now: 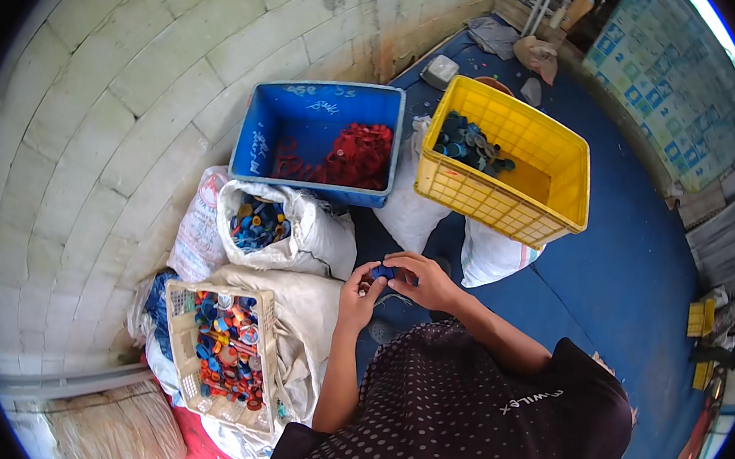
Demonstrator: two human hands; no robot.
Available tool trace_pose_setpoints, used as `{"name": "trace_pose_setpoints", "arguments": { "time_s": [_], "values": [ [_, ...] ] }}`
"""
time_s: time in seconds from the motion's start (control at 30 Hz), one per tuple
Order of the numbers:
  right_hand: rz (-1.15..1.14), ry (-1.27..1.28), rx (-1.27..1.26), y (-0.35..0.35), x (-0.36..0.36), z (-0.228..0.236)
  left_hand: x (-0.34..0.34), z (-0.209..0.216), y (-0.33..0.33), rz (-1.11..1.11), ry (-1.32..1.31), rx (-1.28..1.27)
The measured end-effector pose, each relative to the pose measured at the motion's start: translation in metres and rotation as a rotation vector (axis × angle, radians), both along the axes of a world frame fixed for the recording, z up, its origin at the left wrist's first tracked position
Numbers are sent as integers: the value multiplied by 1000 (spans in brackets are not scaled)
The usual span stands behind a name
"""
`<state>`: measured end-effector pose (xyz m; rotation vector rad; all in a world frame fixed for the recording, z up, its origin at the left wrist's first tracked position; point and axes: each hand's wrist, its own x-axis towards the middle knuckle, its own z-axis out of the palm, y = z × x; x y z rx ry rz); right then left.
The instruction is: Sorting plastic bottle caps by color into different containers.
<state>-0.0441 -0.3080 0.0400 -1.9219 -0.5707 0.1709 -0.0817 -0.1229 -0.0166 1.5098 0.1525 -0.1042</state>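
Both hands meet in front of my body around a dark blue plastic cap. My left hand pinches it from the left, and my right hand grips it from the right; the fingers hide part of it. To my left, a cream plastic basket holds mixed caps in red, blue, orange and white. Ahead, a blue tub contains a heap of red caps. The yellow crate at the right has dark green and blue caps in one end.
An open white sack of mixed caps stands between basket and tub. More white sacks support the yellow crate. A block wall runs along the left. Blue flooring extends right, and a bundled sack lies at the lower left.
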Motion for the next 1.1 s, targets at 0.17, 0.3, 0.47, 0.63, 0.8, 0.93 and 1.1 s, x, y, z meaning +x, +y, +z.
{"name": "trace_pose_setpoints", "arguments": {
  "time_s": [0.17, 0.3, 0.47, 0.63, 0.8, 0.93, 1.1],
  "values": [
    [-143, 120, -27, -60, 8, -4, 45, -5, -50, -268, 8, -12],
    [-263, 315, 65, -107, 29, -16, 85, -6, -97, -406, 43, -40],
    [-297, 349, 195, -165, 94, -42, 145, -12, -154, -422, 86, -71],
    [-346, 395, 305, -223, 188, -59, 235, -2, -220, -398, 73, 3],
    [-312, 379, 146, -277, 274, -62, 318, -6, -272, -451, 123, 22],
    [-202, 402, -87, -313, 327, -78, 359, -33, -309, -398, 171, 31],
    [-301, 843, 576, -338, 362, -140, 389, -79, -344, -130, 396, -46]
  ]
}}
